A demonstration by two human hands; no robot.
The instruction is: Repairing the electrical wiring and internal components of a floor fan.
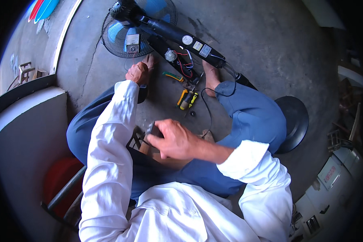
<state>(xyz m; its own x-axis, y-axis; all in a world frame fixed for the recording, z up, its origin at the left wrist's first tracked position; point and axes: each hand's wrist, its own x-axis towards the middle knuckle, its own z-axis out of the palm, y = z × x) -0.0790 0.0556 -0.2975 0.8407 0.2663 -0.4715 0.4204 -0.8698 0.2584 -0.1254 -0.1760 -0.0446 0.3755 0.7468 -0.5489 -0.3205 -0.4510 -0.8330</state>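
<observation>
My right hand (174, 139) is closed round a small dark block (151, 129) with pale marks, held between my knees. Farther forward, my left hand (137, 73) is curled beside my left foot; what its fingers hold, if anything, is hidden. Thin leads run down toward it from a small meter box (132, 42) lying on the cage of a pedestal fan (113, 32). The fan lies on its side, with blue blades and a black pole (175, 34). An opened black housing (160, 43) next to the pole bares a round metal part (170, 55) and red wires (180, 68).
Between my feet lie a green-and-yellow cutter (173, 76), pliers (189, 85) and yellow-handled screwdrivers (187, 100). A black cord (209, 111) loops past my right foot. The round black base (293, 124) is beside my right knee. A low wall (30, 117) stands at left.
</observation>
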